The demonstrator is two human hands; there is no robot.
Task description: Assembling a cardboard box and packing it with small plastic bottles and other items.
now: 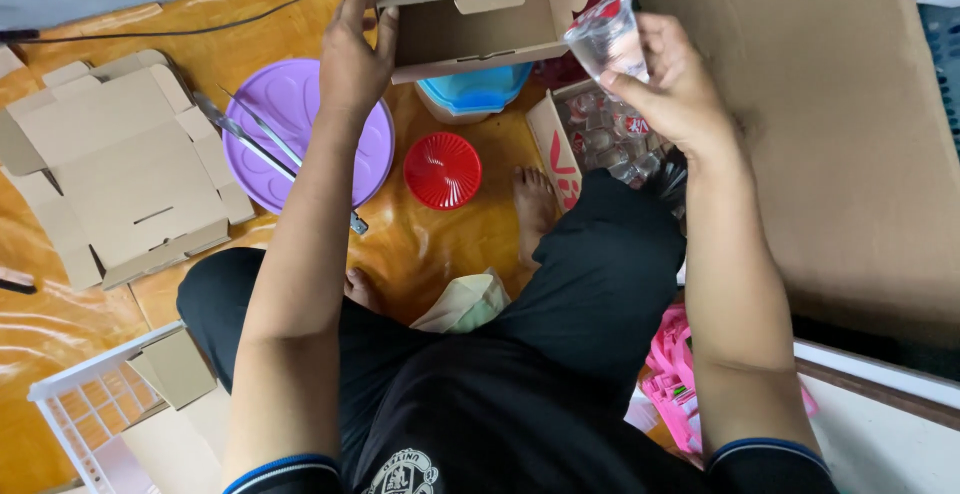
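My left hand [352, 59] grips the left end of an open, folded brown cardboard box [478, 22], held up over the floor. My right hand [672, 79] holds a small clear plastic packet [606, 36] just beside the box's right end. Below the right hand sits a small carton [556, 144] filled with several clear wrapped pieces. I sit cross-legged in black clothes, a bare foot [536, 204] next to the carton.
A purple round lid [300, 104] with metal tongs [255, 139] across it lies on the orange floor. A red round lid [442, 170], a blue-and-white container [475, 94], a flat unfolded box [120, 169], a white basket [95, 409], a large cardboard sheet [850, 124] and pink plastic [675, 384] surround me.
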